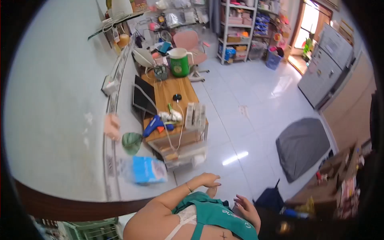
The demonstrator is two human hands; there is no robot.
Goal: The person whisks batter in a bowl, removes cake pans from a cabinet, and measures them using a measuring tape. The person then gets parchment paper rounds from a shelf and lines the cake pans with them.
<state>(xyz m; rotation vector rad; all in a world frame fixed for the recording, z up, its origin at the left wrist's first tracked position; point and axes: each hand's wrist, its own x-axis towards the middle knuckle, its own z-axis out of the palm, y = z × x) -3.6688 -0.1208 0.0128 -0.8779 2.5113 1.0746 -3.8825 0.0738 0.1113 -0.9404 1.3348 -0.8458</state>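
My left hand (205,180) reaches forward over the tiled floor, palm down, with its fingers stretched out and nothing visible in them. Below it a bit of bare skin, perhaps a foot, shows past the green apron (220,214) with white lettering. At the apron's right side is my right hand (249,211), its fingers apart and holding nothing that I can see. Ahead of my left hand stands a wooden desk (170,90) with clear drawers (184,150) at its near end. On it lie a blue glue gun (153,126) and a clear organizer box (195,116).
A green jug (179,64) and a laptop (144,96) stand on the desk. A blue package (146,170) is on the left ledge. A pink chair (187,44) is behind the desk. A grey cushion-like mat (304,146) lies right, near a fridge (326,64). Shelves (238,24) stand at the back.
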